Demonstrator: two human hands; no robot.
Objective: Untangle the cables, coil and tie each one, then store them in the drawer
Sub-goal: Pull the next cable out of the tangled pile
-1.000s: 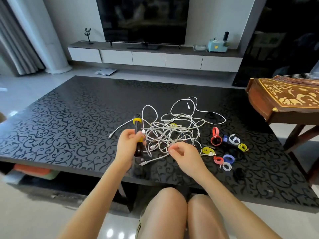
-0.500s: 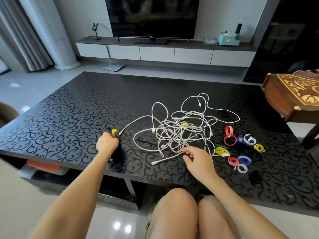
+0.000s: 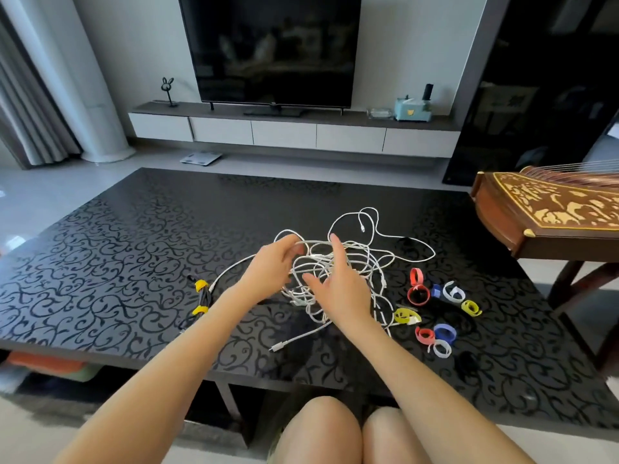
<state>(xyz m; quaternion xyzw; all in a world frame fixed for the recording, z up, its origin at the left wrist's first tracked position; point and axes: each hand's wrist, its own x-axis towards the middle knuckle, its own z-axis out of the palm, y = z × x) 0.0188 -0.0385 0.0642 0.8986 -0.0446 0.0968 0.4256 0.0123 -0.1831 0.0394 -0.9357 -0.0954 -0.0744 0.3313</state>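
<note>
**Over mid-table, digging into the white tangle**

Works on the loose tangle of thin white cables (image 3: 355,262), heaped near the middle of the glossy black scroll-patterned table (image 3: 134,249). Hooks a far loop with the curled fingers of the left hand (image 3: 273,266), seemingly to lift one strand clear of the rest. Holds the right hand (image 3: 340,289) wide over the heap, fingers spread and gripping nothing, probably to steady the pile or pick out the next strand.

Looks like early untangling, with only one cable finished, to judge by the black cable bundle (image 3: 201,298) bound with two yellow ties. Lies apart at the left, likely parked there to stay out of the snarl. Has the small coloured hook-and-loop straps (image 3: 418,293) in red, blue, white and yellow laid just right of the heap, handy to the right hand for tying.

Calls next for tracing a single end, such as the white plug end (image 3: 278,346) nearest the table's front edge, back through the loops. Better that than tugging, for fear of tightening knots. Cannot tell the drawer meant for storage; none open in view.
</note>
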